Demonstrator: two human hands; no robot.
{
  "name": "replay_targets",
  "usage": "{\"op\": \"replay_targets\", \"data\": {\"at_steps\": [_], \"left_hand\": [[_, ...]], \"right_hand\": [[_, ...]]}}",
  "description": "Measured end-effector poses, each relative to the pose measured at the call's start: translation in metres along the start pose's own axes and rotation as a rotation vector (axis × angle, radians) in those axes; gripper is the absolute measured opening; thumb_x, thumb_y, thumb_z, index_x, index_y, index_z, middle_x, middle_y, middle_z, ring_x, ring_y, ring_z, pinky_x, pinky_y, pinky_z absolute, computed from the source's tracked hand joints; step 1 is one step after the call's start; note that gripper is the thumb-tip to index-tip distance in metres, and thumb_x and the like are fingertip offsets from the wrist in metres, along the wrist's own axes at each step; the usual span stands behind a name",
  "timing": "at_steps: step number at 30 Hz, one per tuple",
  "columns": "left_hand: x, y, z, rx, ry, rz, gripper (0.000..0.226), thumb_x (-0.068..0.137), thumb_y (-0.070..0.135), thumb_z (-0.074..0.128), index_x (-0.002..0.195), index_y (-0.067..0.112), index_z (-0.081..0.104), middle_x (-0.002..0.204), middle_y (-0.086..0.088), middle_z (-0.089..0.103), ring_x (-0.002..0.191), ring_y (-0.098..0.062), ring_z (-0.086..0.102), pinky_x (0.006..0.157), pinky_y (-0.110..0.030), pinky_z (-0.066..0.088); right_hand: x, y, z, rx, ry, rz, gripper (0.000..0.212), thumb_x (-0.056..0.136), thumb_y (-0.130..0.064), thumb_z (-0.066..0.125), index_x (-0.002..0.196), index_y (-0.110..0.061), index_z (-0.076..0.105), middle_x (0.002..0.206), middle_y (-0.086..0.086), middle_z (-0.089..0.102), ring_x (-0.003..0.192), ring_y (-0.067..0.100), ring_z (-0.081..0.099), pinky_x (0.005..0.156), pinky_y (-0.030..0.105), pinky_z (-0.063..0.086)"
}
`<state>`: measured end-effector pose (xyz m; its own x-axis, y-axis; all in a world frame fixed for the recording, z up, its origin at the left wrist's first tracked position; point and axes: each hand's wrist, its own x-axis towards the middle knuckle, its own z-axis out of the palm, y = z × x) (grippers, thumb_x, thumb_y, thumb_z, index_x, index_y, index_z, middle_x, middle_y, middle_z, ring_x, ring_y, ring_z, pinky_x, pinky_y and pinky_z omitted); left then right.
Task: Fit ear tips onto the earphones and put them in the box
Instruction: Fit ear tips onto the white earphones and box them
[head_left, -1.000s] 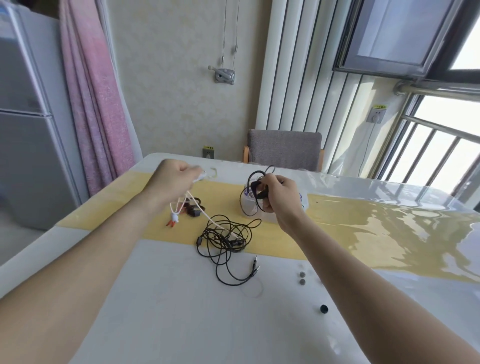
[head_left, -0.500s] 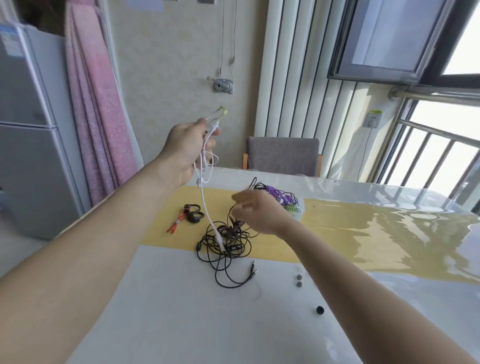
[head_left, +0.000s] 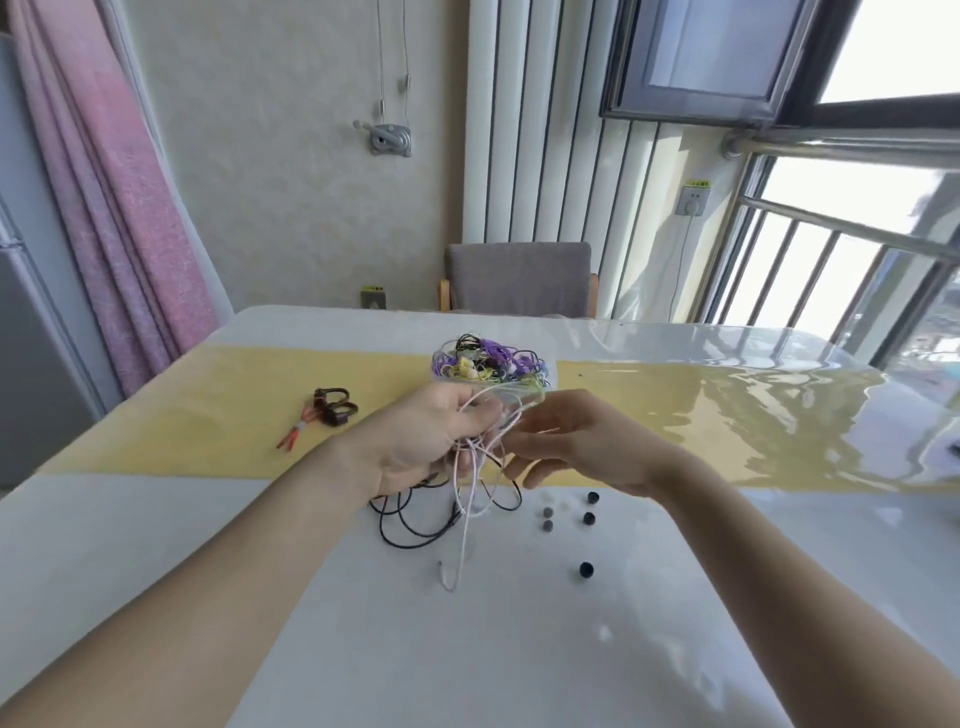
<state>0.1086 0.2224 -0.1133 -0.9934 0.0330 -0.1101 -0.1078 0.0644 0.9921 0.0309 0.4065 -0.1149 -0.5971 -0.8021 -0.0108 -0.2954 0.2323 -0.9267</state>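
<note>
The head view showed the left hand (head_left: 421, 447) closed around a white earphone cable (head_left: 465, 525), whose loops hung down to the white table (head_left: 519, 649) over a black cable (head_left: 415, 525). The right hand (head_left: 576, 447) had loosely spread fingers touching the same white cable beside it. Just behind both hands stood the clear box (head_left: 491, 371) of tangled coloured earphones, and loose ear tips (head_left: 586, 570) lay near the right wrist.

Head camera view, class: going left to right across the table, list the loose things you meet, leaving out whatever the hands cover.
Red-and-black earphones → black cable → white cable → grey ear tips → black ear tips.
</note>
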Motion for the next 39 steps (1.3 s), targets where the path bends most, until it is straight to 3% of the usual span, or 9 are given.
{"op": "replay_targets", "data": {"at_steps": [4,9,13,16,21,25,31,34,39], "left_hand": [[-0.003,-0.025,0.008,-0.025,-0.026,0.035,0.009,0.096,0.015,0.057,0.103,0.011,0.06,0.074,-0.001,0.06,0.06,-0.013,0.047,0.045,-0.018,0.04],[-0.001,-0.052,0.013,-0.068,0.062,0.067,0.01,0.093,0.002,0.059,0.103,0.004,0.062,0.086,-0.007,0.067,0.059,-0.006,0.06,0.046,-0.022,0.042],[-0.001,-0.062,0.016,-0.003,0.083,0.113,0.021,0.089,0.006,0.065,0.11,0.009,0.064,0.092,-0.011,0.072,0.054,-0.012,0.057,0.045,-0.024,0.045],[0.0,-0.067,0.018,0.031,0.167,0.114,0.017,0.09,0.013,0.065,0.106,0.007,0.06,0.078,-0.004,0.071,0.044,-0.016,0.053,0.047,-0.028,0.047],[-0.001,-0.068,0.023,0.135,0.231,0.199,0.013,0.095,0.016,0.061,0.099,0.005,0.057,0.075,-0.009,0.071,0.054,-0.022,0.061,0.046,-0.03,0.049],[-0.002,-0.066,0.024,0.209,0.256,0.22,0.01,0.098,0.021,0.057,0.1,0.012,0.057,0.071,-0.004,0.07,0.059,-0.029,0.063,0.048,-0.03,0.048],[-0.004,-0.061,0.025,0.108,0.293,0.258,0.003,0.094,0.014,0.061,0.096,0.012,0.061,0.072,0.001,0.065,0.056,-0.01,0.055,0.044,-0.025,0.046],[-0.002,-0.063,0.026,0.093,0.309,0.286,0.01,0.094,0.005,0.06,0.1,0.013,0.06,0.084,0.004,0.067,0.059,-0.006,0.056,0.049,-0.021,0.046],[-0.003,-0.06,0.023,-0.074,0.177,0.185,0.007,0.08,0.004,0.055,0.081,0.008,0.061,0.088,-0.005,0.066,0.074,-0.02,0.057,0.068,-0.034,0.04]], "right_hand": [[-0.005,0.019,-0.008,-0.121,0.072,-0.016,0.011,0.095,-0.01,0.067,0.103,-0.007,0.074,0.083,0.001,0.075,0.078,0.016,0.07,0.069,0.033,0.056],[-0.004,0.043,-0.004,-0.013,0.275,-0.11,0.008,0.091,-0.003,0.069,0.095,-0.004,0.076,0.077,0.01,0.073,0.069,0.015,0.065,0.062,0.028,0.05],[-0.004,0.051,0.01,-0.062,0.159,-0.162,0.008,0.089,0.0,0.071,0.093,-0.007,0.073,0.078,0.014,0.073,0.068,0.023,0.064,0.063,0.036,0.052],[-0.007,0.054,0.012,-0.044,0.162,-0.151,0.004,0.09,-0.007,0.073,0.086,-0.009,0.074,0.079,0.012,0.075,0.067,0.024,0.062,0.064,0.043,0.054],[-0.01,0.058,0.02,-0.022,0.185,-0.154,0.003,0.086,-0.005,0.077,0.085,-0.004,0.074,0.075,0.006,0.074,0.062,0.013,0.061,0.061,0.029,0.052],[-0.006,0.059,0.03,0.074,0.247,-0.144,0.008,0.092,-0.008,0.07,0.086,-0.005,0.067,0.081,0.015,0.074,0.068,0.022,0.069,0.066,0.029,0.055],[-0.006,0.052,0.034,0.245,0.364,-0.149,0.005,0.09,0.001,0.069,0.095,-0.002,0.068,0.076,0.019,0.073,0.063,0.023,0.066,0.068,0.038,0.059],[-0.005,0.053,0.034,0.141,0.359,-0.091,0.012,0.093,0.0,0.064,0.093,-0.009,0.073,0.069,0.009,0.071,0.064,0.023,0.066,0.073,0.051,0.06],[-0.006,0.051,0.033,0.152,0.391,-0.031,0.006,0.087,0.007,0.061,0.084,0.004,0.065,0.067,0.014,0.072,0.061,0.025,0.068,0.072,0.045,0.062]]}}
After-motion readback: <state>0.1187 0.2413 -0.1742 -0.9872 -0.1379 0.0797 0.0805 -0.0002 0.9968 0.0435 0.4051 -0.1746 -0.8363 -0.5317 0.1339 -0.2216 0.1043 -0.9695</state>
